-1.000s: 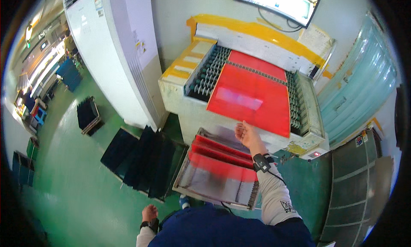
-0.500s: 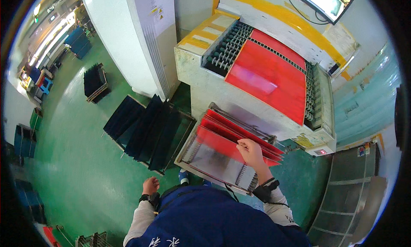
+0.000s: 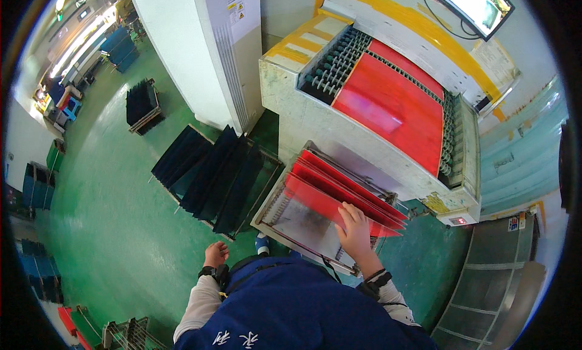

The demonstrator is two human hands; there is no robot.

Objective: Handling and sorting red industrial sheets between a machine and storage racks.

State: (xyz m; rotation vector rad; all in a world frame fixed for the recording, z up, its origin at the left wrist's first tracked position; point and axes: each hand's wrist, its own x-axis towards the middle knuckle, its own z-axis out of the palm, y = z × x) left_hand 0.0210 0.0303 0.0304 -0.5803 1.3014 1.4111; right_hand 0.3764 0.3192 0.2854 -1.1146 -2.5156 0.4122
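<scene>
My right hand (image 3: 356,233) is open over the near side of a slotted rack (image 3: 271,218), its fingers stretched toward several thin red panels. The nearest red panel (image 3: 315,198) leans in the rack right by my fingertips; whether they touch it I cannot tell. More red panels stand close behind it, toward the machine. My left hand (image 3: 216,253) hangs low at my left side, fingers loosely bent and a little apart, holding nothing. Nearest to it is a rack of dark panels (image 3: 209,174), out of its reach.
Beyond the rack stands a roller conveyor machine (image 3: 291,95) with a large red panel (image 3: 394,110) lying on its rollers. A white cabinet (image 3: 188,47) rises at its left. Another loaded rack (image 3: 142,107) sits farther off on the green floor. A monitor (image 3: 476,7) hangs at upper right.
My right hand has opened from a closed pinch and drawn slightly back toward me. The fingers of my left hand have loosened. The whole view has shifted a little.
</scene>
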